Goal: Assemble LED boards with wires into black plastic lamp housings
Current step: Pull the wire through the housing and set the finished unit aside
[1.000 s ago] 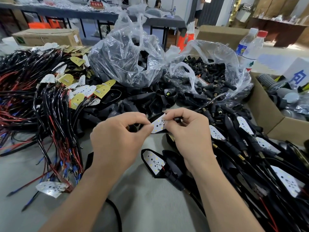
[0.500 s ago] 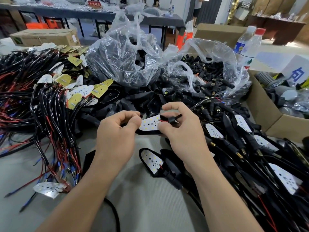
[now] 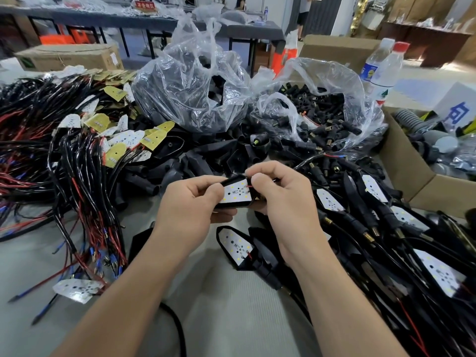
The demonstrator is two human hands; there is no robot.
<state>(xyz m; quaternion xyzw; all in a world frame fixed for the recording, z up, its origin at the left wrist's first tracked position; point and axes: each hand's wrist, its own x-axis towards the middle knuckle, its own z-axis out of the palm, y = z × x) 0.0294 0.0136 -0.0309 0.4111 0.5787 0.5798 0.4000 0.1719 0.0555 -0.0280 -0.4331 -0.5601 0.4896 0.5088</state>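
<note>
While the white characters on the red sign (image 3: 145, 5) are too small to read, one large blue character shows on the white box (image 3: 456, 112) past the right edge of the tabletop (image 3: 231, 318). Above the tabletop's middle, a white LED board (image 3: 235, 193) dotted with yellow LEDs sits in a black housing (image 3: 233, 179). The left hand (image 3: 190, 204) grips the housing's left end; the right hand (image 3: 283, 199) pinches the board's red wire (image 3: 248, 186). Half a second ago the hands were further apart.

white LED board (image 3: 236, 194) seated in black housing (image 3: 233, 180), tilted
</note>
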